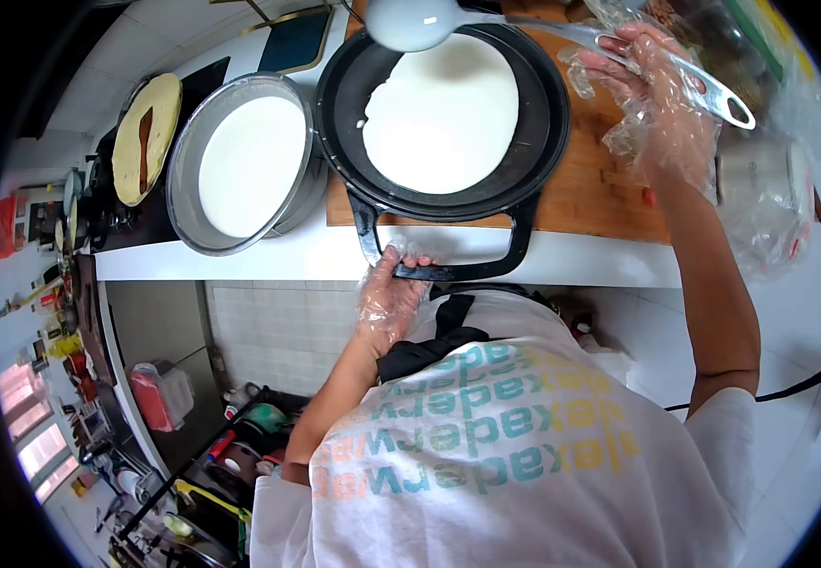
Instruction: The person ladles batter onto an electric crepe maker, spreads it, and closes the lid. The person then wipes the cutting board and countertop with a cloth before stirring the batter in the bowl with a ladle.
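My right hand [666, 114], in a clear plastic glove, grips the metal handle of a ladle [410, 23]. The ladle's bowl, coated in white, hangs over the far edge of a black griddle pan [551, 156]. A broad, uneven pool of white batter [444, 114] lies across the pan's flat surface. My left hand [392, 295], gloved too, is closed around the near-left part of the pan's black loop handle. Left of the pan stands a metal pot [183, 180] holding more white batter [251, 166].
The pan rests on a wooden board [609, 194] on the white counter [268, 265]. Far left, a yellow pancake [160, 118] carries a brown wooden spatula [144, 151]. A metal container [756, 180] and plastic bags crowd the right side. A dark tray [294, 40] sits behind.
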Available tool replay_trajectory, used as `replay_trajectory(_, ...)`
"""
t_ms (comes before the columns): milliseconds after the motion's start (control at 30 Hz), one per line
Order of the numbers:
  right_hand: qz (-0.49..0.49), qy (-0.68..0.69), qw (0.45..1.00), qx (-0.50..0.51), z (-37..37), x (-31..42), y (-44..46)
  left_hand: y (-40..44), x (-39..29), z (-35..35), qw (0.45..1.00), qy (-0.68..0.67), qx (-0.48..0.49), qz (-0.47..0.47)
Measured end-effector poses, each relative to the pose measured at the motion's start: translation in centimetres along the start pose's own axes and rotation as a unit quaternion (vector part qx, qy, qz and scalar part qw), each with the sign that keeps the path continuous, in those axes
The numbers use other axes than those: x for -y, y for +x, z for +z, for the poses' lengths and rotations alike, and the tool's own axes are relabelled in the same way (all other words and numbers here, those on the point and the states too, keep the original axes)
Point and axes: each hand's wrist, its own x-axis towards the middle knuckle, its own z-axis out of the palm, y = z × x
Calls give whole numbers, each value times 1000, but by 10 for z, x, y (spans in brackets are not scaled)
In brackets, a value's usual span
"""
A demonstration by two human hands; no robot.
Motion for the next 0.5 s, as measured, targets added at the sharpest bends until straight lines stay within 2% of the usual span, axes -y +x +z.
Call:
replay_trajectory(200, 87, 106, 986, 97, 75, -8, -9, 1, 5, -8, 999, -19, 29, -7)
replay_trajectory(333, 158, 149, 961, 174, 133, -56, -13, 1, 0, -3, 1000, -27, -3, -5)
replay_trajectory(400, 144, 145, 955, 215, 157, -89, -18, 4, -1, -10, 999, -24, -8, 25)
replay_trajectory(500, 197, 179, 938, 222, 189, -126, -29, 4, -11, -16, 999, -32, -22, 38)
